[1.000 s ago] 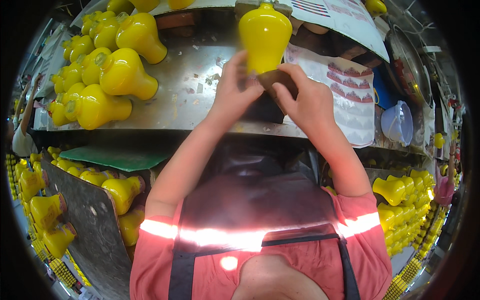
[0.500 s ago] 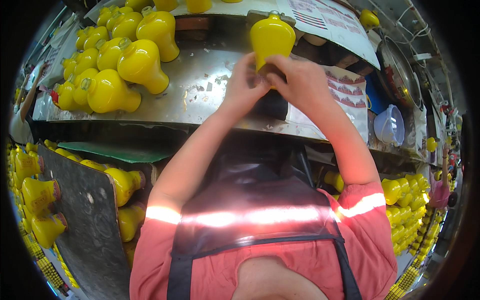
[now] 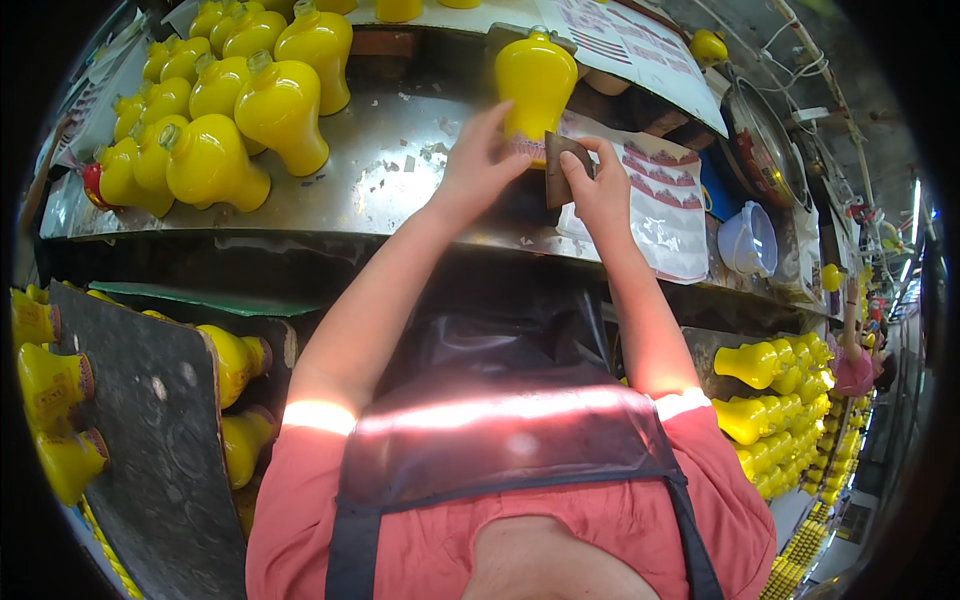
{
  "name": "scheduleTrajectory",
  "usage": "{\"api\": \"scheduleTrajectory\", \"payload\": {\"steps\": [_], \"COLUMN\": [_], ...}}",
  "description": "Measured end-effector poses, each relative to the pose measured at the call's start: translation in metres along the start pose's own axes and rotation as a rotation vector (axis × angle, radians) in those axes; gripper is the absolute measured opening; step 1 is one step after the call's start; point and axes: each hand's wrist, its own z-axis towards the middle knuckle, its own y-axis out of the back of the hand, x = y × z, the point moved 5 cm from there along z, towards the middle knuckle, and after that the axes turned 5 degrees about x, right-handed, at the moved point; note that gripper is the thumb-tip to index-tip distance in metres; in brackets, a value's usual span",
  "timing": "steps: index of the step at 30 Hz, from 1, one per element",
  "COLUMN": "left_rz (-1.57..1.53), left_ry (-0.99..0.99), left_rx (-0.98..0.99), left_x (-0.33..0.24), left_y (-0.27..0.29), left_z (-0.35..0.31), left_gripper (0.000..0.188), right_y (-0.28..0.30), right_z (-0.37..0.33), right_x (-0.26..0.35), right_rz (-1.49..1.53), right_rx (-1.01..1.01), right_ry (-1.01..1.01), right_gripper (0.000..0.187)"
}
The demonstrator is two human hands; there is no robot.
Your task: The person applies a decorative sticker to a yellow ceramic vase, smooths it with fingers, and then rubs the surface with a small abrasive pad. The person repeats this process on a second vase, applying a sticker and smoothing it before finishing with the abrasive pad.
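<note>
A glossy yellow bottle (image 3: 535, 85) lies in a dark holder at the bench's front, its clear neck pointing away and its narrow base toward me. Round that base runs a reddish patterned band (image 3: 522, 147), partly covered by fingers. Against the bottle's left side is my left hand (image 3: 475, 165), fingers and thumb apart, their tips at its lower part; the fingers are somewhat blurred. My right hand (image 3: 605, 190) pinches a flat brown scraper (image 3: 564, 172) between thumb and fingers. The scraper stands on edge just right of the base; whether it touches is unclear.
Several yellow bottles (image 3: 215, 165) stand at the left of the metal bench (image 3: 390, 190). Patterned decal sheets (image 3: 665, 235) lie to the right, beside a pale plastic tub (image 3: 747, 240). More bottles fill racks below on both sides, with a dark board (image 3: 140, 400) at lower left.
My right hand has drawn back to the right of the bottle, and the brown scraper now shows in it. The left hand stays beside the bottle. The whole view has shifted slightly.
</note>
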Motion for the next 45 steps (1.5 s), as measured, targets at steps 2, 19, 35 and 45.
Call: {"api": "scheduleTrajectory", "payload": {"steps": [2, 19, 35, 45], "left_rz": [0.067, 0.542, 0.058, 0.396], "left_ry": [-0.030, -0.146, 0.178, -0.079], "left_rx": [0.022, 0.012, -0.037, 0.014], "left_x": [0.000, -0.018, -0.021, -0.029], "left_y": [0.002, -0.004, -0.007, -0.004], "left_z": [0.002, 0.012, 0.010, 0.003], "left_gripper": [0.075, 0.084, 0.082, 0.081], "right_y": [0.004, 0.004, 0.024, 0.011], "right_z": [-0.002, -0.015, 0.052, 0.045], "right_x": [-0.006, -0.001, 0.067, 0.082], "right_rz": [0.033, 0.294, -0.401, -0.454], "right_rx": [-0.010, -0.072, 0.131, 0.285], "right_ry": [-0.070, 0.008, 0.511, 0.598], "right_gripper": [0.037, 0.033, 0.025, 0.018]}}
